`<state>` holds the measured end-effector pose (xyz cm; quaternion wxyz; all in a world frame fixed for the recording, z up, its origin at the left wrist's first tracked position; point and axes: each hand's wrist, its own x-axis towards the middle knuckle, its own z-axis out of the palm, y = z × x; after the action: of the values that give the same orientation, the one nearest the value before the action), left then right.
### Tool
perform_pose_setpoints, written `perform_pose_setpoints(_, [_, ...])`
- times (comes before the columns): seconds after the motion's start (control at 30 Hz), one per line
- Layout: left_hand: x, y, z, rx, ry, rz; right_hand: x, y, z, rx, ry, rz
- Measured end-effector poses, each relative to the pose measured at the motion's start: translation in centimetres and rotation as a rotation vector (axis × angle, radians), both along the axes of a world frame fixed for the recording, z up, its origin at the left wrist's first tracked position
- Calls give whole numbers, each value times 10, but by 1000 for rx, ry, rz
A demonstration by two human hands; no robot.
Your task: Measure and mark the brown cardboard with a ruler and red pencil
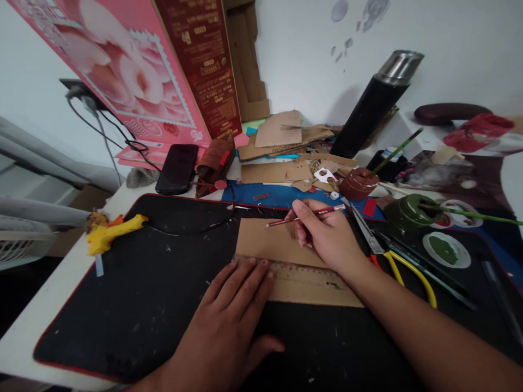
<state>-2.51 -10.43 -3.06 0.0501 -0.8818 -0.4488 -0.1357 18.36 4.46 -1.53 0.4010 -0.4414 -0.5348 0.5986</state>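
A rectangular piece of brown cardboard (257, 239) lies on the black desk mat (183, 272). Across it rests a clear ruler (302, 273) with dark markings. My left hand (235, 305) is laid flat, its fingertips pressing on the ruler's left end and its thumb spread out over the mat. Held in my right hand (322, 234) is a red pencil (281, 222), its tip pointing left over the upper part of the cardboard. Whether the tip touches the cardboard I cannot tell. My right forearm covers the ruler's right end.
Scissors (373, 239) with yellow handles lie right of the cardboard, beside a dish of green paint (445, 250) and paint jars (359, 183). A yellow glue gun (116, 231) is at the left. Behind are a phone (177, 169), cardboard scraps (278, 173) and a black flask (371, 103).
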Motion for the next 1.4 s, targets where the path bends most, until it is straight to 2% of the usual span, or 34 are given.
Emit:
perform_pose_setpoints(0.23, [3, -1, -1, 5, 21, 11, 0, 0, 3, 22, -19, -17])
perform_pose_setpoints(0.6, [2, -3, -2, 10, 22, 38, 4, 4, -7, -18, 11, -29])
perform_pose_setpoints(0.83, [2, -2, -2, -15, 39, 24, 5, 3, -5, -14, -47, -35])
perform_pose_setpoints(1.4, [3, 0, 0, -8, -1, 25, 0, 3, 1, -28, -5, -33])
